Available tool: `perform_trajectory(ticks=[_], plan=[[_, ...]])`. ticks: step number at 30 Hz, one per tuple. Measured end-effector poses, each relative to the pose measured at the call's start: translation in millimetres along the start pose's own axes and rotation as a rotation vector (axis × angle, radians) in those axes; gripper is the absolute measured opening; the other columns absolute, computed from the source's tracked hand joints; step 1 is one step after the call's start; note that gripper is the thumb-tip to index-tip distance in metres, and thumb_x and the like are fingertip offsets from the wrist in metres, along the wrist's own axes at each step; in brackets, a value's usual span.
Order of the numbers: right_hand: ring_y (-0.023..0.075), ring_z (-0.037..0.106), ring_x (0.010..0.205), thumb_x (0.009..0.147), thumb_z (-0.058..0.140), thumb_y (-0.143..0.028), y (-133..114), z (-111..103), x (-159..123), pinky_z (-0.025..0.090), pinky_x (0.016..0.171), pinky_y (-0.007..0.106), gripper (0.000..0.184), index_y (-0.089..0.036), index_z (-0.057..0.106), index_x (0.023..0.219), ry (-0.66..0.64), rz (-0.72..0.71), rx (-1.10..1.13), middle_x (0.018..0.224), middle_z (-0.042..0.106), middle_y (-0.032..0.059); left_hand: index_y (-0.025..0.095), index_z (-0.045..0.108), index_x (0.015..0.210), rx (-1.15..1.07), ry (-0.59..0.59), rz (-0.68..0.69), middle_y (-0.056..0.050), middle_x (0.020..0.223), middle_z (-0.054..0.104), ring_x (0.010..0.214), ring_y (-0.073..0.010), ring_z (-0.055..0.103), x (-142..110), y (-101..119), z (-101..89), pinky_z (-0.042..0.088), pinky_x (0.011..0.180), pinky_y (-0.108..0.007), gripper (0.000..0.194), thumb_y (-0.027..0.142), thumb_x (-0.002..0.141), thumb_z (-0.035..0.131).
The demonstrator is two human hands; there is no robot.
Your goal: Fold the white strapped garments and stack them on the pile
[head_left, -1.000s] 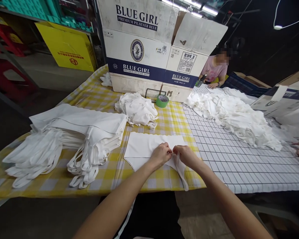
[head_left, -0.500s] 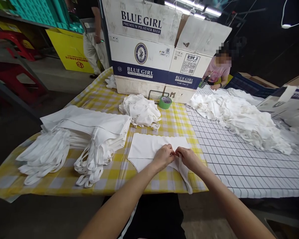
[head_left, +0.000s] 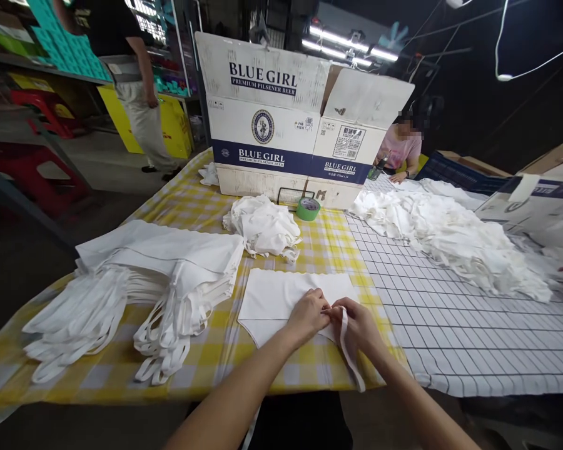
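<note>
Left hand (head_left: 308, 314) grip pinched on white cloth piece (head_left: 274, 297), right hand (head_left: 356, 325) grip closed on white strap (head_left: 348, 350) draped over its knuckles. Hands touching, cloth flat on yellow-check surface (head_left: 201, 197). Folded stack (head_left: 169, 256) left, crumpled pile (head_left: 263, 226) beyond.

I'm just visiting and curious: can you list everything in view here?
Cloth piece: one, white, flat under the hands.
Strap: one, white, over right hand.
Folded stack: one, white, left.
Crumpled heap: one, white, middle.
Long pile: one, white, right.
Tape roll: one, green, by the box.
Box: one, white and blue, behind.
Tablecloth: yellow check.
Left hand, right hand: pinching the cloth.
</note>
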State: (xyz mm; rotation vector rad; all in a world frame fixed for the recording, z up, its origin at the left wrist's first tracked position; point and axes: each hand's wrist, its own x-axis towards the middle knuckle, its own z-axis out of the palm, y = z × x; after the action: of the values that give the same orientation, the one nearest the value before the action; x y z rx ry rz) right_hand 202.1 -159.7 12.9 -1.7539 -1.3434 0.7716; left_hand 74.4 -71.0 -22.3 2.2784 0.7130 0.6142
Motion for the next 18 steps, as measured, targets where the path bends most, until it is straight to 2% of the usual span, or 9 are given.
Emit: perform_trajectory(ticks=[3, 6, 9, 12, 15, 18], plan=[[0.0198, 0.060, 0.074, 0.080, 0.052, -0.043, -7, -3, -13, 0.045, 0.068, 0.031, 0.039, -0.017, 0.054, 0.109, -0.068, 0.225, 0.461, 0.078, 0.065, 0.0048, 0.018, 0.065, 0.069, -0.024, -0.085, 0.016, -0.003, 0.083, 0.055, 0.083, -0.0173, 0.052, 1, 1, -12.5, 0.043, 0.071, -0.025, 0.017, 0.034, 0.070, 0.061], [0.0204, 0.062, 0.076, 0.081, 0.050, -0.048, -12, -9, -25, 0.046, 0.073, 0.034, 0.050, -0.018, 0.047, 0.121, -0.094, 0.351, 0.720, 0.082, 0.065, 0.0062, 0.019, 0.067, 0.073, -0.035, -0.246, 0.028, -0.002, 0.087, 0.059, 0.077, -0.0147, 0.055, 7, 0, -28.8, 0.044, 0.067, -0.023, 0.014, 0.025, 0.072, 0.055], [0.0205, 0.061, 0.072, 0.080, 0.051, -0.049, -16, -15, -40, 0.045, 0.074, 0.036, 0.052, -0.017, 0.048, 0.121, -0.058, 0.389, 0.755, 0.079, 0.065, 0.0066, 0.019, 0.067, 0.093, 0.003, -0.272, 0.010, -0.002, 0.092, 0.064, 0.081, -0.0154, 0.057, 21, 1, -35.2, 0.045, 0.072, -0.024, 0.029, 0.014, 0.074, 0.045], [0.0205, 0.060, 0.072, 0.080, 0.053, -0.046, -20, -18, -57, 0.044, 0.076, 0.038, 0.052, -0.018, 0.046, 0.123, 0.017, 0.370, 0.676, 0.076, 0.065, 0.0053, 0.018, 0.062, 0.107, 0.048, -0.204, 0.018, -0.007, 0.110, 0.061, 0.105, -0.0208, 0.051, 38, 7, -26.3, 0.038, 0.091, -0.033, 0.038, 0.013, 0.078, 0.039], [0.0217, 0.059, 0.073, 0.078, 0.055, -0.049, -21, -20, -78, 0.043, 0.075, 0.039, 0.055, -0.019, 0.047, 0.123, 0.049, 0.381, 0.581, 0.074, 0.065, 0.0044, 0.026, 0.053, 0.120, 0.101, -0.235, 0.100, -0.003, 0.133, 0.046, 0.127, -0.0239, 0.031, 48, 12, -10.0, 0.020, 0.106, -0.045, 0.039, 0.025, 0.083, 0.042], [0.0225, 0.059, 0.070, 0.076, 0.055, -0.051, -13, -15, -101, 0.043, 0.072, 0.039, 0.054, -0.020, 0.050, 0.120, 0.071, 0.373, 0.555, 0.070, 0.064, 0.0041, 0.033, 0.040, 0.130, 0.209, -0.310, 0.185, 0.001, 0.145, 0.029, 0.136, -0.0248, 0.013, 51, 10, 4.0, 0.005, 0.108, -0.052, 0.045, 0.042, 0.085, 0.042]])
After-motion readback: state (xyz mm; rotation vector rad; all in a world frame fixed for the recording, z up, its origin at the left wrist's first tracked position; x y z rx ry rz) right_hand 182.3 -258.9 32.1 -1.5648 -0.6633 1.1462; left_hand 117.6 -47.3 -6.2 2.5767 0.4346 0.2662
